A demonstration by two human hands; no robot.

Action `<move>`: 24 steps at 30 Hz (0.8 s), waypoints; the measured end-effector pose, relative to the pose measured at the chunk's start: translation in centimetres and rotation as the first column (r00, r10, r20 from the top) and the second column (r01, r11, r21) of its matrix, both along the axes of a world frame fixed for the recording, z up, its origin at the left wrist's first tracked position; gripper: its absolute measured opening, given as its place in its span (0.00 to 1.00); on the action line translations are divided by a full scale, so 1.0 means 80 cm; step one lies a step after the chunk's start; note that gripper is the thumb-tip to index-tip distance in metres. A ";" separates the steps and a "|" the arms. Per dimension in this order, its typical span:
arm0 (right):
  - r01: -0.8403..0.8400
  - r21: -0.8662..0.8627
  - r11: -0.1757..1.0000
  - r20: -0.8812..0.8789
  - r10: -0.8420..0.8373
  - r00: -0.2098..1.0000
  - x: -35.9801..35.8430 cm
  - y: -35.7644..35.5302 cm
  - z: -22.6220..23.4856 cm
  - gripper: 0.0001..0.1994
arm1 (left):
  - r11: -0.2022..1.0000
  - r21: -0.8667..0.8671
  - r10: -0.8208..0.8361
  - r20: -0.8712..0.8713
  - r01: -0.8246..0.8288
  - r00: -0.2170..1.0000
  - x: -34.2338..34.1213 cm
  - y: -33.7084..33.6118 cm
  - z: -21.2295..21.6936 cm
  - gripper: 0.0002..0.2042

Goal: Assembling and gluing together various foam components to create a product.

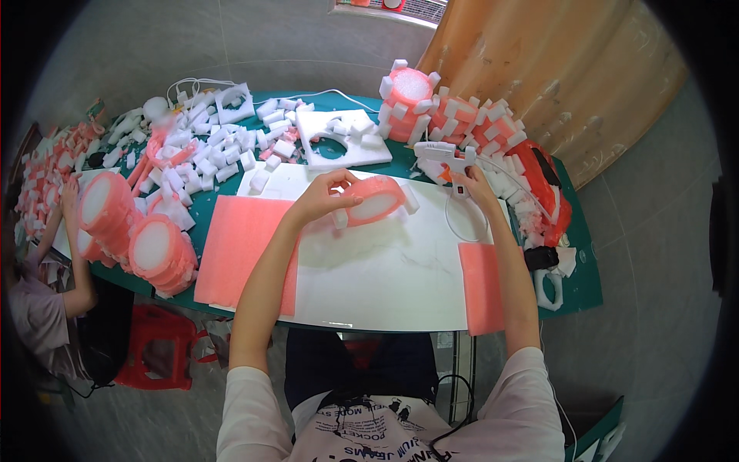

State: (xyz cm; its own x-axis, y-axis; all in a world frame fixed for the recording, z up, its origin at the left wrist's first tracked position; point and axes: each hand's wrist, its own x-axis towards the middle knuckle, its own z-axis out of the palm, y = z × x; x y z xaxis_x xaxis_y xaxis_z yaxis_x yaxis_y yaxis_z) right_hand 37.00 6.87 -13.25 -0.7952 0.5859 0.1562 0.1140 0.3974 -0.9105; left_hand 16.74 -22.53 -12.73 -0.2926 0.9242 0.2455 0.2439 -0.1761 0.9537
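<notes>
Above the white board, my left hand [327,198] grips the left side of a round pink foam piece [385,185] with a white, disc-like middle. Small white foam blocks stick out at its left and right sides. To the right, my right hand [476,189] is closed round the handle of a white hot glue gun [445,152] with an orange trigger. The gun's nose points left, apart from the foam piece, and a white cable loops below it.
A white board [377,285] bears pink foam sheets [245,254]. Left stand pink foam rounds [162,250]; behind are loose white foam blocks [223,154] and a white foam slab with a hole [358,154]. Block-studded pink pieces [408,96] stand far right. A co-worker's arm [73,262] is at far left.
</notes>
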 end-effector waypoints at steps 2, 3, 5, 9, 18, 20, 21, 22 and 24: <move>-0.068 -0.090 0.994 0.033 0.071 0.997 -0.006 0.002 0.001 0.21 | 1.000 -0.005 0.002 -0.002 -0.003 1.000 0.001 0.000 0.000 0.14; -0.069 -0.091 0.993 0.032 0.072 0.997 -0.010 -0.001 0.003 0.21 | 1.000 0.000 0.005 -0.008 -0.005 1.000 0.001 -0.001 0.000 0.14; -0.056 -0.041 0.998 0.097 0.060 0.993 -0.015 -0.006 0.008 0.21 | 1.000 0.004 0.008 -0.014 -0.008 1.000 0.000 -0.001 -0.001 0.14; -0.031 -0.160 0.987 0.067 0.042 0.997 -0.020 0.000 0.017 0.21 | 1.000 -0.006 0.013 0.001 -0.013 1.000 0.000 0.000 -0.001 0.14; -0.047 0.103 0.994 0.112 0.036 0.993 -0.007 0.022 0.021 0.20 | 1.000 0.013 -0.014 -0.017 0.014 1.000 0.000 0.005 0.000 0.13; 0.007 0.094 0.996 0.093 -0.016 0.996 -0.021 -0.003 0.035 0.19 | 1.000 0.013 -0.012 -0.018 0.012 1.000 -0.001 0.001 0.000 0.13; 0.007 0.091 0.996 0.091 -0.015 0.996 -0.026 -0.012 0.042 0.19 | 1.000 0.014 -0.008 -0.019 0.008 1.000 -0.001 0.000 -0.001 0.13; -0.088 -0.029 0.996 0.073 0.090 0.993 -0.030 -0.020 0.051 0.18 | 1.000 0.016 -0.004 -0.021 0.004 1.000 -0.001 -0.001 -0.001 0.13; -0.185 -0.147 0.972 0.039 0.192 0.981 -0.039 -0.033 0.058 0.18 | 1.000 0.013 -0.004 -0.017 0.004 1.000 0.000 -0.002 -0.001 0.13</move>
State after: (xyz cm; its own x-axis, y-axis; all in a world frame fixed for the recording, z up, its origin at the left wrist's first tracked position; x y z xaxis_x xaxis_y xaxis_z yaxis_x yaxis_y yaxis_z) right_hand 33.87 4.19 -8.61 -0.8984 0.4377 0.0367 0.0989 0.2831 -0.9540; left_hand 16.74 -22.66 -12.83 -0.2848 0.9219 0.2628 0.2591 -0.1899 0.9470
